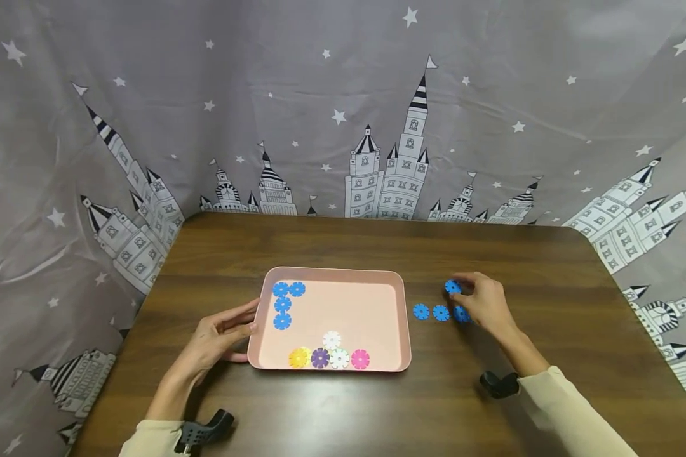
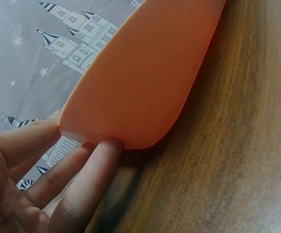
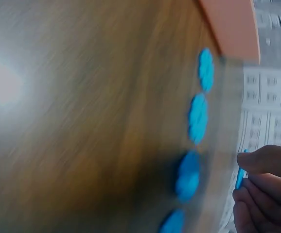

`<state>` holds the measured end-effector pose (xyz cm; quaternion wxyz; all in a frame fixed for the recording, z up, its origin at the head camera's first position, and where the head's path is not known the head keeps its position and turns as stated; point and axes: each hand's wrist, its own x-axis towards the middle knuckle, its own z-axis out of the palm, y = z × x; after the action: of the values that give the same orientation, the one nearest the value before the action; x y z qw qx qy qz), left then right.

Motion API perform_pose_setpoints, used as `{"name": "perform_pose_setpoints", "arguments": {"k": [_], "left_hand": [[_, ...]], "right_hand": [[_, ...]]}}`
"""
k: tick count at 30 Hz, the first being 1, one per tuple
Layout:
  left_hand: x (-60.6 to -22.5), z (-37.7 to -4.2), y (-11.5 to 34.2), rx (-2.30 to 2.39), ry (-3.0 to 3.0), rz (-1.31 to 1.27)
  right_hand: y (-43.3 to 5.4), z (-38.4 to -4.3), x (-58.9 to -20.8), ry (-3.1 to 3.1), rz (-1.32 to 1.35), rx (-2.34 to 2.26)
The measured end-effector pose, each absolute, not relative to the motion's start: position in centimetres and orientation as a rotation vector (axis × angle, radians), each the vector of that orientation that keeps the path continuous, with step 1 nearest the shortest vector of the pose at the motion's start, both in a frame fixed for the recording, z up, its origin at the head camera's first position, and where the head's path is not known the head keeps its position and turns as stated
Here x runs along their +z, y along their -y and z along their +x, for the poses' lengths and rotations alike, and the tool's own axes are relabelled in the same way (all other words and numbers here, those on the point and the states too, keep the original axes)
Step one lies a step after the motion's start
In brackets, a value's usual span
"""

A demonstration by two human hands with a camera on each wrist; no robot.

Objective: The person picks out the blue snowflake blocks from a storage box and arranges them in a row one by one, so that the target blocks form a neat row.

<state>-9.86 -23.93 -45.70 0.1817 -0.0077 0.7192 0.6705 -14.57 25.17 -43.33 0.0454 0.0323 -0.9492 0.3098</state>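
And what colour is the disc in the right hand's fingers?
Blue; the disc shows best in the head view.

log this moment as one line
left hand: grips pink tray at left end | right hand: pinches blue disc | table: row of blue discs right of tray | tray: more blue discs far left, mixed-colour discs near side

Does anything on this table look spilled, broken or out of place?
Nothing really stands out. The pink tray looks whole, I see no spill, and the blue discs beside it lie in a neat row. The right hand pinches another blue disc.
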Motion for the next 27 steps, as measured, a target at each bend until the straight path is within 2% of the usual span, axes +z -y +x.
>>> {"name": "perform_pose_setpoints", "arguments": {"k": [17,27], "left_hand": [[-45.6,-9.8,23.9,1.898,-2.032,-0.019],[-45.7,-9.9,23.6,1.903,-2.025,-0.011]], "right_hand": [[-34.5,-11.2,-44.9,2.885,-0.179,0.828],[-35.8,-10.2,-45.9,2.907,-0.25,0.814]]}}
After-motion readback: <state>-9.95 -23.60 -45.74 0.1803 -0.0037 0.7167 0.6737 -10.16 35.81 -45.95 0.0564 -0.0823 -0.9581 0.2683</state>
